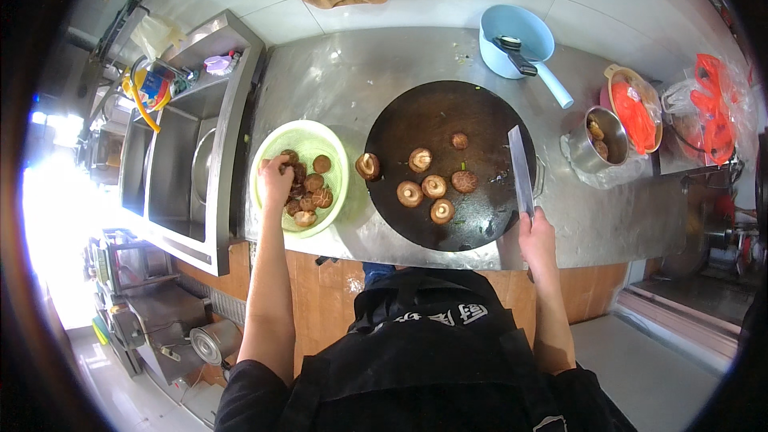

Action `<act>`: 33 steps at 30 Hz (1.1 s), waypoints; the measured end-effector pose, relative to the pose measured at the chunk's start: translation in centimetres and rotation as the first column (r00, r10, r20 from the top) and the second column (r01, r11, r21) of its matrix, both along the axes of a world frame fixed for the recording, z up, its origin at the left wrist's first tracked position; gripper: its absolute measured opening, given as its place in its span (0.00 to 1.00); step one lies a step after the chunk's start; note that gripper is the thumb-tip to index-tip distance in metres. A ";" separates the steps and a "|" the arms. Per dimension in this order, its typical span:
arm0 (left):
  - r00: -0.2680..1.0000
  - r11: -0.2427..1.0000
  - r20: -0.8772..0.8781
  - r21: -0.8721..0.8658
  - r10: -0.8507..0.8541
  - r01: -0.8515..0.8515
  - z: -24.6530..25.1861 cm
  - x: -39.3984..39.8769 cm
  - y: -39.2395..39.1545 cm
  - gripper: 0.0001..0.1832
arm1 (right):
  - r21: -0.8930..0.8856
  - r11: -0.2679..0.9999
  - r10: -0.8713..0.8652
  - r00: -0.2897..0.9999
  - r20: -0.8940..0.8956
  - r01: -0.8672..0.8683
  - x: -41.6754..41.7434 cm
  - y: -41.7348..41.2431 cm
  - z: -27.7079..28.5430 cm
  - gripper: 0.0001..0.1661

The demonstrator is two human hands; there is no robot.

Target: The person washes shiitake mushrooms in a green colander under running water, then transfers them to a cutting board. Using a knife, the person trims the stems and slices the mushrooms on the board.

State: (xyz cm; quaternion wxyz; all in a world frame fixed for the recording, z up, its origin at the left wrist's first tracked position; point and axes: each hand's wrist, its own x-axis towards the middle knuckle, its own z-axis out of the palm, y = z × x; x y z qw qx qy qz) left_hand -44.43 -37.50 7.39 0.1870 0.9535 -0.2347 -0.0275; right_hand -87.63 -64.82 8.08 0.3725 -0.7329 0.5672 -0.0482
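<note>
Reaching into a light green plastic colander (341, 177), my left hand (276, 179) touches the brown shiitake mushrooms (314, 182) inside; whether its fingers grip one cannot be told. A cleaver (521, 168) is held by its handle in my right hand (537, 237), its blade pointing away from me over the right edge of a round dark cutting board (444, 114). Several shiitake mushrooms (434, 186) lie on the board, some with stems up. One more mushroom (368, 167) sits at the board's left rim.
A light blue plastic dipper (489, 48) with a black-handled tool (515, 57) stands behind the board. At right are a steel pot (618, 147) holding brown pieces and a basin (659, 126) with a red bag. A steel sink (180, 174) adjoins the steel counter (312, 78) at left.
</note>
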 end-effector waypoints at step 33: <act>0.505 0.107 -0.271 -0.938 -0.820 -0.330 23.5 -19.8 -9.0 0.11 | -0.006 1.000 -0.027 1.000 -0.007 0.027 0.2 -0.2 -0.2 0.16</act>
